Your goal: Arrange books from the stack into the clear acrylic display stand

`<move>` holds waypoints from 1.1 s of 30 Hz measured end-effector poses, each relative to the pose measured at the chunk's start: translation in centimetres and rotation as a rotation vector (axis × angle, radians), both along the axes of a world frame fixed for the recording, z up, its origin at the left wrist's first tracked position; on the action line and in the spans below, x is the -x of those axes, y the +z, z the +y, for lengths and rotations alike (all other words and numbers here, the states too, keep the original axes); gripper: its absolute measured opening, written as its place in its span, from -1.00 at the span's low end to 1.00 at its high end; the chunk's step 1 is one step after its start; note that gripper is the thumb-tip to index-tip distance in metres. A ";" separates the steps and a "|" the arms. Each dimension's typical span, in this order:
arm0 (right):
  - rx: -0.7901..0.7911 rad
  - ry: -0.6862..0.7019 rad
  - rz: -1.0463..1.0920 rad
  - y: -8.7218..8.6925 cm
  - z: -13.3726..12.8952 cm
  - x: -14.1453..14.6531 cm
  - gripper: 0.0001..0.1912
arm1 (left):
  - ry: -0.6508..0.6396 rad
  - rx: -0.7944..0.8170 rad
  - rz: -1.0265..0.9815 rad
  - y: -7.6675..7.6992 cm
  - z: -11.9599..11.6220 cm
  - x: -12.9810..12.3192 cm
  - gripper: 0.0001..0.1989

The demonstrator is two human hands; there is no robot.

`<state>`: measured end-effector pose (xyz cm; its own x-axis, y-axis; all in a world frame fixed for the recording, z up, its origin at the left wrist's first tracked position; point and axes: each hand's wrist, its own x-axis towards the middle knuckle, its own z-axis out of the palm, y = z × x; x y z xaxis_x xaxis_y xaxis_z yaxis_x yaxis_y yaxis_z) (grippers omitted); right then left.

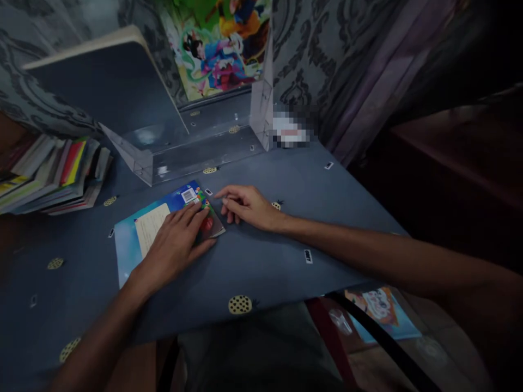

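A blue book (126,245) lies closed on the table, its cover with a barcode and a cream text panel facing up. My left hand (177,234) rests flat across the book's right part, fingers stretched out, covering some of the cover. Just off the book's right edge, my right hand (247,207) hovers at or just above the tabletop; whether it touches is hard to tell. Its index finger points left toward the book, the other fingers are loosely curled, and nothing shows in it.
The table has a dark cloth (261,272) with pineapple prints. Behind the book stands a clear acrylic rack (204,155) with a dark board (110,92) and a colourful picture (224,54). Stacked books (61,169) sit left. Another book (384,316) lies below the table's right edge.
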<state>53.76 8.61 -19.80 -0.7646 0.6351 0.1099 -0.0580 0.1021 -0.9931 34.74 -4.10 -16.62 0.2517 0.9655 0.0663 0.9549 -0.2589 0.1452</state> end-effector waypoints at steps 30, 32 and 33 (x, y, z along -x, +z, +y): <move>-0.066 0.034 0.140 0.6 -0.7 -0.6 -0.76 | 0.082 0.131 -0.318 1.3 0.1 1.7 -0.36; -0.075 0.031 0.162 0.7 -0.8 -0.6 -0.76 | 0.078 0.128 -0.315 1.3 0.1 1.8 -0.36; -0.082 0.034 0.169 0.7 -0.8 -0.6 -0.76 | 0.075 0.128 -0.309 1.3 0.1 1.8 -0.36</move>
